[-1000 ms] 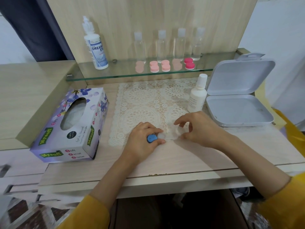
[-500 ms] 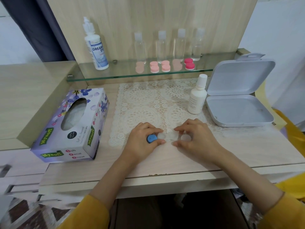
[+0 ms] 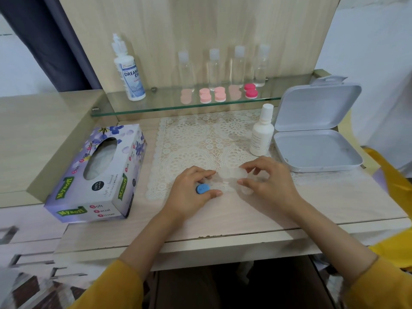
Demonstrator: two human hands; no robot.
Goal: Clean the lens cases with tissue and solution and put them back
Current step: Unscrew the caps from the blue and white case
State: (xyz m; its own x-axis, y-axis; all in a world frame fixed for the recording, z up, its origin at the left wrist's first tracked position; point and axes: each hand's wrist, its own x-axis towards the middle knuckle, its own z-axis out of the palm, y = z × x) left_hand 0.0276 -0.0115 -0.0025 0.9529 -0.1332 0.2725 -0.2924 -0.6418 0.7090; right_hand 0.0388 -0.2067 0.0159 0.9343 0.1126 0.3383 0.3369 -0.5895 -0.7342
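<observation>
Tabletop (image 3: 245,219): pale wood grain, with an upright wood panel behind it. A glass shelf (image 3: 169,103) runs along the foot of that panel.

Lace mat (image 3: 196,139): cream, lying flat mid-tabletop, under both hands at its near edge.

Tissue box (image 3: 98,172): purple floral print, left of the mat, slot facing up, tissue visible inside.

White box (image 3: 316,152): hinged, lid standing open, at the right of the mat.

Left hand (image 3: 189,195): resting on the mat's near edge, fingers curled, thumb and forefinger closed round a blue cap (image 3: 202,188).

Right hand (image 3: 267,184): just beside the left, fingers bent, thumb and forefinger tips pinching the clear end of the lens case (image 3: 231,175). The lens case lies low between the two hands, over the mat edge. Its clear plastic blurs against the lace, so I cannot tell whether the pinched piece is a lid or the body.

Solution bottle (image 3: 129,72): white with a blue label, upright at the shelf's left end.

Small white bottle (image 3: 262,132): capped, upright on the mat, just beside the white box.

Four clear bottles (image 3: 214,68): upright in a row at the back of the shelf.

Pink cases (image 3: 219,94): a row on the shelf in front of the clear bottles, the rightmost a deeper pink.
</observation>
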